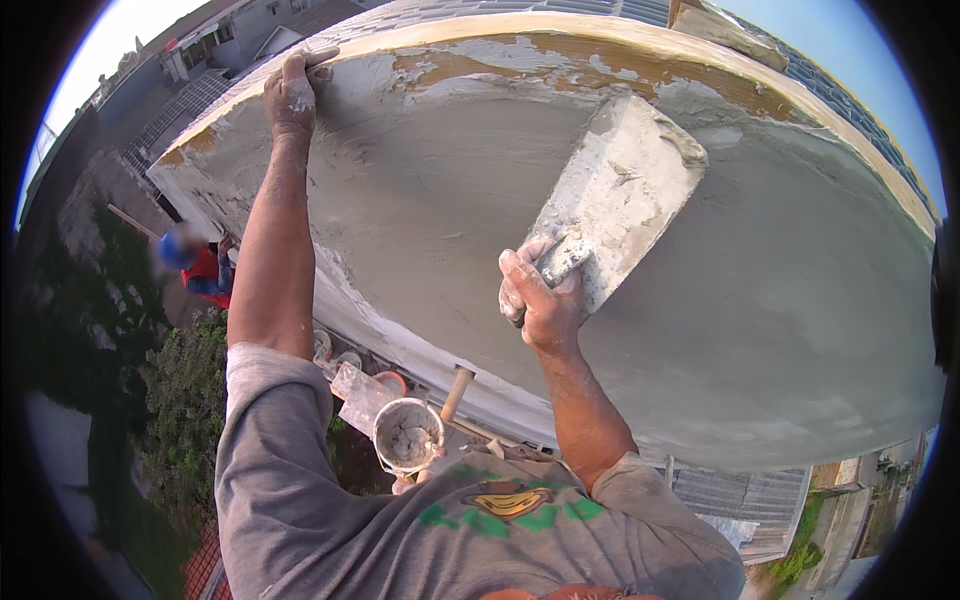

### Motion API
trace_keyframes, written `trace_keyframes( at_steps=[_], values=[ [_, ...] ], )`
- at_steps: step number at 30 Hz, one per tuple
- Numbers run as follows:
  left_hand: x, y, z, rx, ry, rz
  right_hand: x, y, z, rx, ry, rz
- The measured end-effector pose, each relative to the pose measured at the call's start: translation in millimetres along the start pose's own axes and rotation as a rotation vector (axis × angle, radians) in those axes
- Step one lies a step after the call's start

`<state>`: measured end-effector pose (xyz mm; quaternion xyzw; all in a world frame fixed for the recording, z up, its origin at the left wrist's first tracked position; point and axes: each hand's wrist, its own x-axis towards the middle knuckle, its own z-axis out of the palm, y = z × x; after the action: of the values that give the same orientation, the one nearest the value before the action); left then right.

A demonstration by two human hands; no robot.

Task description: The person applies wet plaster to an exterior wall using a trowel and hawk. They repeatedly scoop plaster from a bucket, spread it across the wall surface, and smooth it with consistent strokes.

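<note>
My right hand [545, 290] is closed round the handle of a plastering trowel [640, 185]. The trowel has a broad rectangular blade smeared with pale plaster, and it tilts up to the right against the wall. Wet grey plaster [430, 190] covers most of the wall face, smooth around the blade and rougher toward the left end. My left hand [292, 95] is up at the wall's far left, its fingers hooked over the wooden board [560, 52] along the top edge. Dried plaster coats both hands. Part of the board's face is bare wood, streaked with plaster.
Below my chest stands a bucket [408, 436] of plaster, beside a wooden pole [458, 393] and a red-rimmed tub [392, 383]. Far below left is a person in a blue helmet [180, 245]. A tiled roof [600, 8] lies beyond the wall, a corrugated roof [745, 500] lower right.
</note>
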<state>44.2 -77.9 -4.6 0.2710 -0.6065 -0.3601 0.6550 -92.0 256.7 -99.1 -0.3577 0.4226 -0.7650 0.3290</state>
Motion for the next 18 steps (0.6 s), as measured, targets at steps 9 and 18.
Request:
trace_keyframes(
  at_steps=[9, 18],
  values=[
    [0, -2, 0, -0.023, 0.000, 0.141, 31, 66, 64, -0.100, 0.071, -0.136],
    [5, -6, -6, 0.095, 0.008, 0.237, 21, 96, 76, -0.514, -0.056, 0.031]
  ],
)
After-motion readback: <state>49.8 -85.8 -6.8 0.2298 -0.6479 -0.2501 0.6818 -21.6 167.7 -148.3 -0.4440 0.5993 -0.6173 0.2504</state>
